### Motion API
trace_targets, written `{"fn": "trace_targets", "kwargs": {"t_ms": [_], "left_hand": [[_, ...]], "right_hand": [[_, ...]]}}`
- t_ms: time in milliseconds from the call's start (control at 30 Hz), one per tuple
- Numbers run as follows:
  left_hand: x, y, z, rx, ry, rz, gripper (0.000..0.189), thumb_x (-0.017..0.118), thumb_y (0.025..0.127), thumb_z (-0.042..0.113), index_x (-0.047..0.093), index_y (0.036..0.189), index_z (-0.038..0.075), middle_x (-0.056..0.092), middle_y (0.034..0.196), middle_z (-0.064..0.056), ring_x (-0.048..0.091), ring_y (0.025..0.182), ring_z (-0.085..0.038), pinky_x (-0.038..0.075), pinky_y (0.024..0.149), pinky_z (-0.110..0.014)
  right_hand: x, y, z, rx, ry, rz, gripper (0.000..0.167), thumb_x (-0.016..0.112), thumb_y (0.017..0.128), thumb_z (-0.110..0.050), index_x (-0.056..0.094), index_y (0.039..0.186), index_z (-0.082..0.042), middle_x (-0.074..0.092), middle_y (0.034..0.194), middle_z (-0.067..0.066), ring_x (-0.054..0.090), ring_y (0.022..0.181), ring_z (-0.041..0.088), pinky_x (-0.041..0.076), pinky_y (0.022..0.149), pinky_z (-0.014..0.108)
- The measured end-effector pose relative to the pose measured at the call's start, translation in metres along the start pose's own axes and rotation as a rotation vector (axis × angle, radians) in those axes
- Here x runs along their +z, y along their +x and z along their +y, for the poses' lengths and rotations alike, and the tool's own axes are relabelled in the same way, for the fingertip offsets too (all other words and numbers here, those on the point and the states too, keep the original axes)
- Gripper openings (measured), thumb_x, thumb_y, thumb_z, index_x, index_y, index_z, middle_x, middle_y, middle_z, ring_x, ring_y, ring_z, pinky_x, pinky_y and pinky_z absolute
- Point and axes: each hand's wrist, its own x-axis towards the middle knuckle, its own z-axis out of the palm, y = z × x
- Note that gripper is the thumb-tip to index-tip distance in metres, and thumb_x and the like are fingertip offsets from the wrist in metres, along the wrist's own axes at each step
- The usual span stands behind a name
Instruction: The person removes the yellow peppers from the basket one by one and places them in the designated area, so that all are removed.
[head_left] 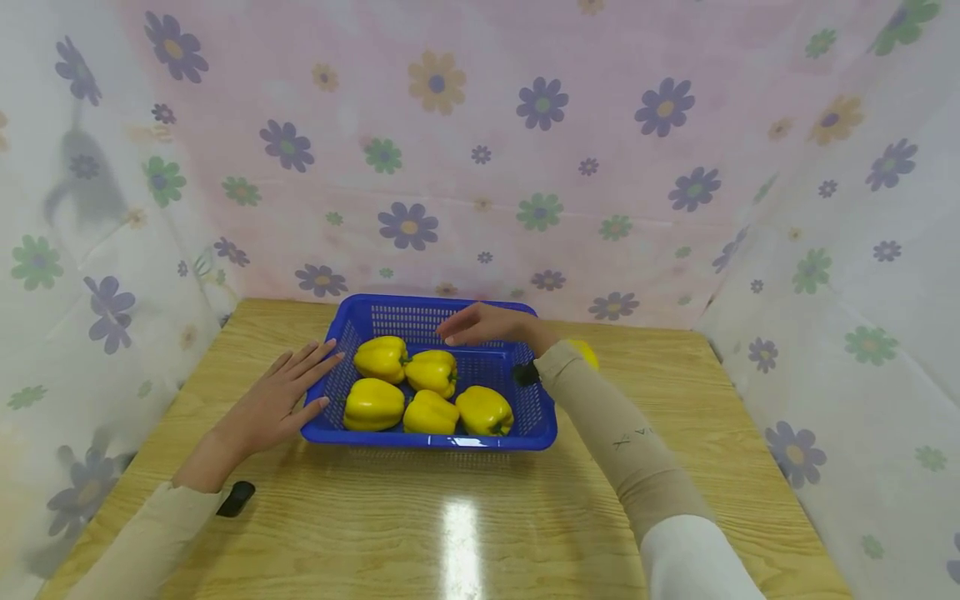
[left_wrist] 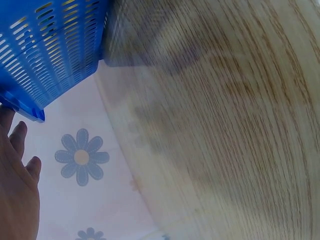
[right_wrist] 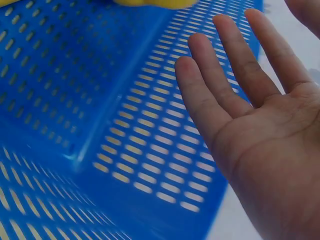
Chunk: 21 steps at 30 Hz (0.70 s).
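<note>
Several yellow bell peppers [head_left: 375, 404] lie in a blue perforated plastic basket [head_left: 429, 442], mostly in its left and front part. My left hand [head_left: 273, 400] rests with extended fingers on the basket's left rim; the left wrist view shows its fingertips at the rim's underside edge. Over the back right of the basket hovers my right hand [head_left: 491, 323], fingers straight and holding nothing. In the right wrist view its palm [right_wrist: 280, 155] shows bare beside the slotted wall. Another yellow thing [head_left: 583, 353], likely a pepper, shows partly behind my right forearm, outside the basket.
The basket stands on a wood-grain table [head_left: 375, 525] that reflects light near its front. A flower-printed cloth [head_left: 480, 183] hangs behind the table and along both sides.
</note>
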Motion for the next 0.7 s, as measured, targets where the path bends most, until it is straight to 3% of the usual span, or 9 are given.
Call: {"fn": "trace_targets", "kwargs": {"t_ms": [167,400,700], "left_hand": [[0.000,-0.001,0.001,-0.002,-0.007,0.003,0.063,0.060,0.101,0.024,0.038,0.159,0.012,0.026,0.168,-0.013,0.026,0.151,-0.046,0.016,0.122,-0.064],[0.000,-0.001,0.001,-0.010,-0.020,-0.003,0.062,0.057,0.104,0.028,0.035,0.160,0.014,0.025,0.168,-0.013,0.024,0.152,-0.045,0.015,0.122,-0.064],[0.002,-0.001,-0.001,-0.006,-0.029,0.008,0.063,0.058,0.103,0.026,0.035,0.160,0.014,0.026,0.168,-0.012,0.025,0.152,-0.044,0.017,0.121,-0.065]], "right_hand": [[0.009,0.011,0.011,0.069,0.041,-0.024,0.050,0.054,0.106,-0.024,0.048,0.151,-0.002,0.046,0.156,0.016,0.046,0.142,0.032,0.038,0.117,0.052],[0.019,0.020,0.027,0.102,0.058,-0.069,0.055,0.054,0.106,-0.023,0.039,0.157,-0.010,0.039,0.162,0.009,0.041,0.147,0.031,0.039,0.117,0.050],[0.026,0.020,0.029,0.142,0.160,-0.159,0.059,0.048,0.107,-0.014,0.028,0.163,-0.015,0.022,0.169,0.007,0.029,0.153,0.030,0.033,0.121,0.050]]}}
